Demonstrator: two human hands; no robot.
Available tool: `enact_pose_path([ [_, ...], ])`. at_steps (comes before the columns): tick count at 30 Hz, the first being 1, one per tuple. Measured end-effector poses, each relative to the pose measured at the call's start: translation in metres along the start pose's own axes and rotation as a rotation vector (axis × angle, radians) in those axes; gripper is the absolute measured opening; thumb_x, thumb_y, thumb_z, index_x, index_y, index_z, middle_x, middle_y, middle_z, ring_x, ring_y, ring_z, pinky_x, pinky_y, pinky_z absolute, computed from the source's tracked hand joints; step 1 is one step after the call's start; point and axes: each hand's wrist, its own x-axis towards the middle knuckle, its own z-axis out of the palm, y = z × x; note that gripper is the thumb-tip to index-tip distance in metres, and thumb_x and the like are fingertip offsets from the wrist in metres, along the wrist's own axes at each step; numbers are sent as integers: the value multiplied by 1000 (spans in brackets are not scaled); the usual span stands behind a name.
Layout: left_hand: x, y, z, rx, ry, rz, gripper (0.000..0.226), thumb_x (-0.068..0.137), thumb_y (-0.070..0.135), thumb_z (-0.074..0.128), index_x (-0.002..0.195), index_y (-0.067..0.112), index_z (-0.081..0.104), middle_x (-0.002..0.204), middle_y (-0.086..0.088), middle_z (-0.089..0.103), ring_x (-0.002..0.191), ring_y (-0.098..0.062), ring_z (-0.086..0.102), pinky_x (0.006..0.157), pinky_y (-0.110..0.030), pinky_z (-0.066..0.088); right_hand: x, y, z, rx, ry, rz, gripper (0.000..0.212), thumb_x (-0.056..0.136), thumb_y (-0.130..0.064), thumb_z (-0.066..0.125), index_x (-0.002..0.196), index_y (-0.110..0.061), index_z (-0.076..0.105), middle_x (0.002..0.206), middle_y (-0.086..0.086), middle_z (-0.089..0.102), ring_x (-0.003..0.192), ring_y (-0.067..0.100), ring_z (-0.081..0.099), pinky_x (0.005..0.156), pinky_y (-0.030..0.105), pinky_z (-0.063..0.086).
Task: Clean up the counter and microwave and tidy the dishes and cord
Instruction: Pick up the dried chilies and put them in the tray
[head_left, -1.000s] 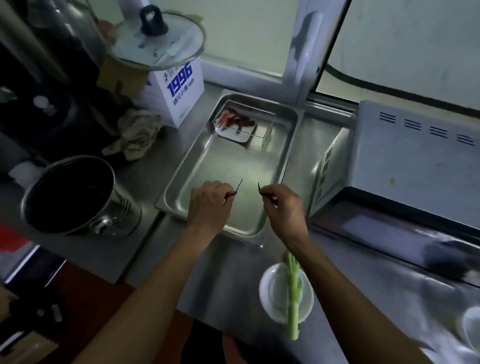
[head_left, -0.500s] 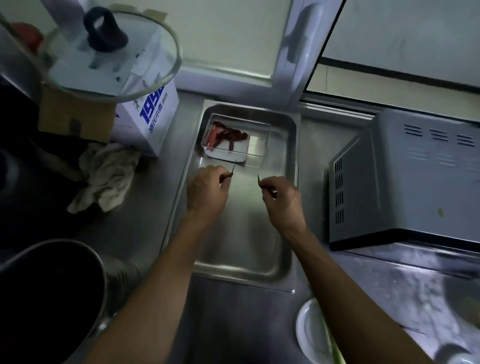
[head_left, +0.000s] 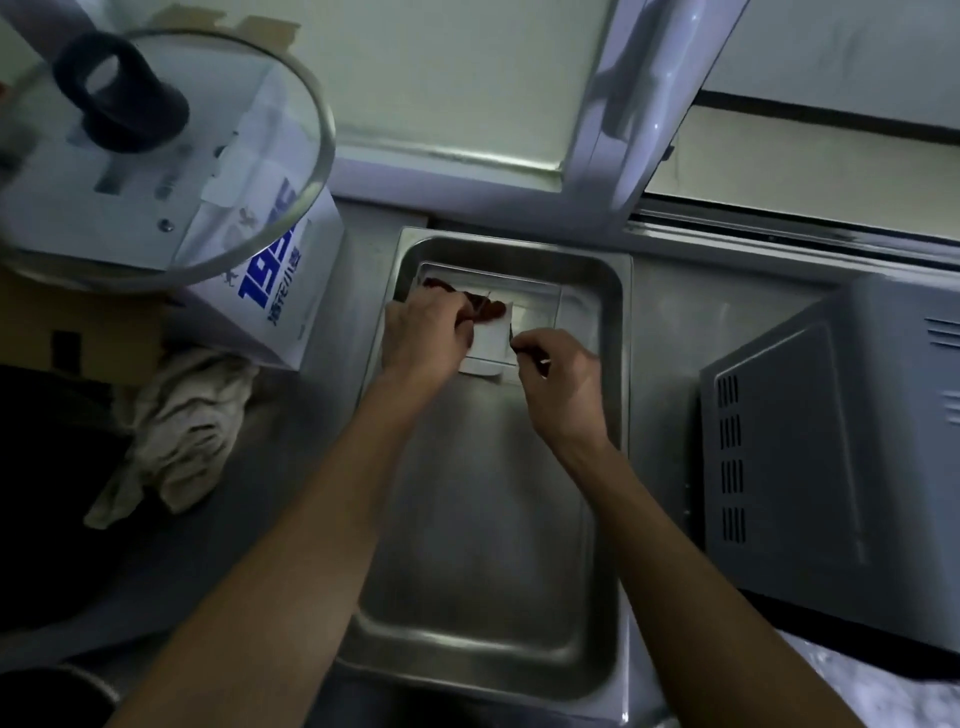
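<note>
Your small clear square plastic container (head_left: 530, 306) sits at the far end of the shallow rectangular stainless steel tray (head_left: 605, 395), and your left hand (head_left: 428, 338) covers its near left corner, so that part is hidden. Dark red bits (head_left: 491, 307) lie inside it at the far left; too dim to tell what they are. A thin dark sliver (head_left: 487, 301) sticks up from your left fingertips, pinched shut right over those red bits. Your right hand (head_left: 558, 382) hovers just beside the container's near right edge, fingers pinched on another thin stick (head_left: 540, 360); its shape is hard to make out. The hands are close but apart. Right of the tray stands the grey vented microwave (head_left: 831, 457), cut off by the frame edge. Left of it, a crumpled off-white rag (head_left: 182, 426) lies on the counter below a white box with blue print (head_left: 283, 291), a round glass lid with black knob (head_left: 156, 150) on top.
</note>
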Motion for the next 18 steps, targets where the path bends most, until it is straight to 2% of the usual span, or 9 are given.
enact_pose_path([
  [4, 21, -9, 17, 57, -101, 48, 9, 95, 29, 61, 98, 27, 69, 100, 0, 64, 96, -21, 57, 90, -40, 42, 26, 8, 13, -3, 1, 2, 19, 91, 0, 63, 105, -10, 71, 101, 3, 70, 92, 9, 63, 84, 22, 54],
  [8, 31, -14, 31, 68, -134, 83, 10, 96, 29, 60, 91, 28, 68, 94, 1, 65, 94, -19, 57, 90, -37, 38, 40, 15, 23, -9, -19, 15, 18, 92, -2, 63, 105, -12, 72, 103, 3, 71, 94, 9, 63, 87, 22, 54],
  [14, 35, -20, 39, 133, -167, 91, 14, 95, 28, 62, 106, 26, 71, 109, -3, 65, 107, -23, 54, 95, -40, 39, 45, 23, 33, 18, -17, 51, 18, 91, -1, 63, 102, -11, 73, 99, 2, 71, 92, 12, 64, 85, 30, 56],
  [18, 31, -26, 38, 91, -71, 110, 17, 96, 24, 59, 109, 21, 70, 112, -4, 67, 108, -24, 54, 90, -40, 41, 50, 24, 36, 45, -32, 77, 19, 89, 1, 63, 101, -10, 73, 98, 2, 71, 92, 13, 65, 85, 32, 56],
])
